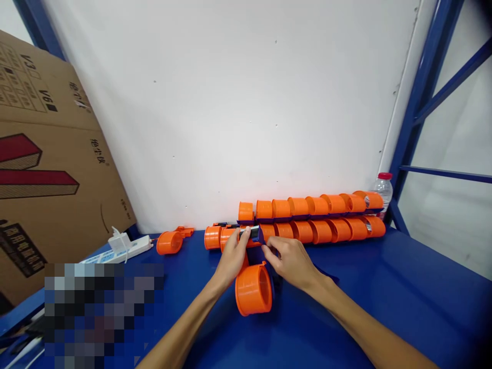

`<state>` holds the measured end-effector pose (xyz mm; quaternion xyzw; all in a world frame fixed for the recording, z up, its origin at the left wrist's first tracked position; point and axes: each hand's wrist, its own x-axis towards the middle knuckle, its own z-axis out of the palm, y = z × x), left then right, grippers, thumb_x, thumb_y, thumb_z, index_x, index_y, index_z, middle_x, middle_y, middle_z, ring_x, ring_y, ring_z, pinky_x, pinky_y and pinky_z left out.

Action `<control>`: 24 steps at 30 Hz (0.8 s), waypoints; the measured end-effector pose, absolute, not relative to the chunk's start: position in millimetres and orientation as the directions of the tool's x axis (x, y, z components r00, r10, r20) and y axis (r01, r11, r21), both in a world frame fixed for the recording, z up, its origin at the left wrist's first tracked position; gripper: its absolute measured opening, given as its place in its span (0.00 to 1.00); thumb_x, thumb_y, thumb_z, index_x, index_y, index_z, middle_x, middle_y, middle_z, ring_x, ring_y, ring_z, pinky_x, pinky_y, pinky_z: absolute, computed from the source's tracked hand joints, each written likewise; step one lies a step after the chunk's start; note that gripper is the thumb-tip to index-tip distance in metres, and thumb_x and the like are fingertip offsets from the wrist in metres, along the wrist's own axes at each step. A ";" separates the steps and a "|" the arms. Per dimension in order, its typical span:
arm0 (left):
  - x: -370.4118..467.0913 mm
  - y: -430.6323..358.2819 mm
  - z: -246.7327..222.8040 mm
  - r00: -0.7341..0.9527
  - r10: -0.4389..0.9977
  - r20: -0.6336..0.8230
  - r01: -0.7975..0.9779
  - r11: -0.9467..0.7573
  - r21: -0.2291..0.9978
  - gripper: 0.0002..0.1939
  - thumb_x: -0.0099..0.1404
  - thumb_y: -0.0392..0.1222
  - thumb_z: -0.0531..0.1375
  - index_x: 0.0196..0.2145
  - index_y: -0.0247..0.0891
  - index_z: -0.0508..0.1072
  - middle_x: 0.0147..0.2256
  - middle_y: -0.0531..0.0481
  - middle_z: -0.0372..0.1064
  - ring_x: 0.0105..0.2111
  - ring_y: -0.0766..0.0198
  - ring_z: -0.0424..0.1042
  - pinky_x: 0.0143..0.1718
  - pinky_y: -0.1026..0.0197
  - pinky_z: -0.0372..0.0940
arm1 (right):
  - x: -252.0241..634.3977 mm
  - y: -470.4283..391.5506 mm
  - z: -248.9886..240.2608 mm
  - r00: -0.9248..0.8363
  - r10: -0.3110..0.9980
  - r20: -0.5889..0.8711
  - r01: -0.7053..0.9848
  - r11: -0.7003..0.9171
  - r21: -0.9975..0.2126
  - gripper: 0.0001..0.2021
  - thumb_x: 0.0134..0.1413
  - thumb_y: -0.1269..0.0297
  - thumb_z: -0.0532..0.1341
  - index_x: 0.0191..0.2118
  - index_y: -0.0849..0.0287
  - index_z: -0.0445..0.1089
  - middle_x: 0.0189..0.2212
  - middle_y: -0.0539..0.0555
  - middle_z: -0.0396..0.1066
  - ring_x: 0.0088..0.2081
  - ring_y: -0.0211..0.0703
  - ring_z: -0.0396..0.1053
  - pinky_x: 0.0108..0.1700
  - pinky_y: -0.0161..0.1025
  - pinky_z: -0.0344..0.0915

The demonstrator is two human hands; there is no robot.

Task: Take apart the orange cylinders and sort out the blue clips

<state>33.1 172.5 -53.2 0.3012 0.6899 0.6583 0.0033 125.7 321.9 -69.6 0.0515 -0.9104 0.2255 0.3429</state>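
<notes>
An orange and dark-blue tape dispenser (253, 290) is between my hands at the middle of the table, its round orange hub toward me. My left hand (231, 256) grips its far end, thumb beside a pale toothed blade (253, 229) on a dark part. My right hand (291, 260) is closed at the dispenser's right side, fingertips pinched by the blue end piece; whether something small is between them is hidden. Just behind my hands stand two rows of similar dispensers, a front row (321, 231) and a back row (299, 206).
A loose orange dispenser part (169, 242) lies at the left. Beside it is a power strip (139, 246) with a white charger (119, 241). A large cardboard box (57, 154) stands left. A red-capped bottle (385, 188) is at the back right, before a blue frame post (413, 123).
</notes>
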 end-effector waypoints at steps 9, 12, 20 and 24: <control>34.1 173.2 -58.9 -0.772 0.448 0.452 0.492 -0.031 0.870 0.16 0.70 0.56 0.56 0.38 0.40 0.69 0.38 0.50 0.70 0.41 0.57 0.68 0.47 0.56 0.64 | 123.3 321.5 -68.4 -0.812 0.138 0.567 -0.170 0.873 -0.456 0.13 0.66 0.65 0.56 0.27 0.57 0.65 0.23 0.50 0.71 0.25 0.40 0.66 0.30 0.37 0.51; 36.9 174.6 -57.5 -0.765 0.431 0.478 0.513 -0.040 0.857 0.15 0.70 0.55 0.56 0.35 0.41 0.69 0.36 0.50 0.69 0.39 0.58 0.67 0.45 0.57 0.64 | 123.1 322.9 -67.0 -0.825 0.131 0.550 -0.208 0.835 -0.510 0.12 0.64 0.66 0.57 0.27 0.57 0.65 0.22 0.49 0.70 0.24 0.39 0.65 0.29 0.36 0.53; 39.8 171.0 -54.6 -0.688 0.512 0.514 0.569 -0.058 0.820 0.14 0.69 0.54 0.60 0.36 0.41 0.67 0.31 0.55 0.64 0.32 0.62 0.62 0.38 0.61 0.59 | 120.1 323.8 -68.9 -0.823 0.139 0.551 -0.204 0.833 -0.514 0.12 0.62 0.72 0.54 0.27 0.57 0.63 0.22 0.50 0.69 0.23 0.38 0.63 0.30 0.37 0.51; 39.4 168.4 -51.3 -0.664 0.497 0.558 0.620 -0.051 0.783 0.11 0.71 0.51 0.57 0.36 0.41 0.67 0.32 0.54 0.64 0.34 0.61 0.63 0.39 0.61 0.59 | 120.2 324.7 -67.6 -0.820 0.131 0.557 -0.224 0.823 -0.523 0.12 0.63 0.72 0.54 0.27 0.56 0.62 0.21 0.49 0.67 0.23 0.38 0.62 0.30 0.37 0.50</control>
